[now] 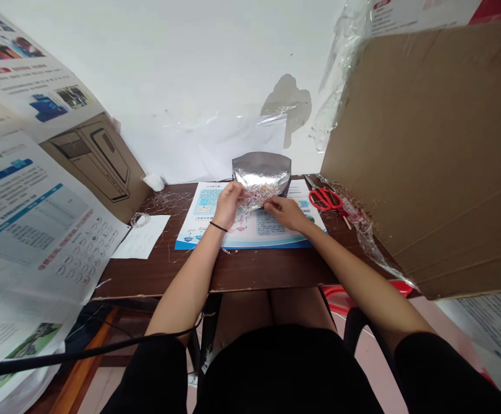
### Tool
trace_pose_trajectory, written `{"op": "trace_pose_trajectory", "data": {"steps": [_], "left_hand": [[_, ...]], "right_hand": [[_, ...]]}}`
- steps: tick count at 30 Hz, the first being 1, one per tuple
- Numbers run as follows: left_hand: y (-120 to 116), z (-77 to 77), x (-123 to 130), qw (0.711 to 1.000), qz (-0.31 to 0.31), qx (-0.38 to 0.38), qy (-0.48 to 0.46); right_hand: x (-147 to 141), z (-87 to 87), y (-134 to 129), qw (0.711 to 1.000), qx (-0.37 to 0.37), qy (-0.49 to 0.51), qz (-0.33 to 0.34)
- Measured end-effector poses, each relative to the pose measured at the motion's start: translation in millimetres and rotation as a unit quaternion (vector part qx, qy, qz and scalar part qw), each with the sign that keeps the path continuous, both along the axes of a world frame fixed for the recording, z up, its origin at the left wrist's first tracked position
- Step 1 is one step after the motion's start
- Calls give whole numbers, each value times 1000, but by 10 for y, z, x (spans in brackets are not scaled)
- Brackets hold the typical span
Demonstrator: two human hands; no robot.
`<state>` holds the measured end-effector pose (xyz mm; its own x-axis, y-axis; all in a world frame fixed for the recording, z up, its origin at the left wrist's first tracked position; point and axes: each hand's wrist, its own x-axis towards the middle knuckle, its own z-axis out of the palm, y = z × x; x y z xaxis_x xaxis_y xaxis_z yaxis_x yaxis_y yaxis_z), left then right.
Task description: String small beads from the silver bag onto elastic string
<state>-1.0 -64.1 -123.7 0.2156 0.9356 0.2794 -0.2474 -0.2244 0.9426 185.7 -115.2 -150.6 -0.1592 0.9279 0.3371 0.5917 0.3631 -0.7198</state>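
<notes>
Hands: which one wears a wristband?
The left hand: a thin black band circles its wrist. The right hand, beside it at the silver foil pouch, has a bare wrist.

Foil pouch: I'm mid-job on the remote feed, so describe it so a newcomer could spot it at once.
On the dark wooden table, find the blue-edged leaflet. The silver foil pouch rises over its far half, with the left hand and right hand at its lower part. Only it is shiny silver, with small colourful bits showing inside.
</notes>
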Motion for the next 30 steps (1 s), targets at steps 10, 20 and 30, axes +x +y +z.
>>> {"op": "trace_pose_trajectory", "data": {"steps": [10,20,30], "left_hand": [[-8,-188,101,929,15,191,316],[82,-287,87,783,142,284,535],[85,-263,84,728,125,253,625]], "right_hand": [[-61,-53,1,990,-4,142,8],[-75,-103,44,977,160,-131,-57],[-120,-66,-13,970,60,-194,-133]]}}
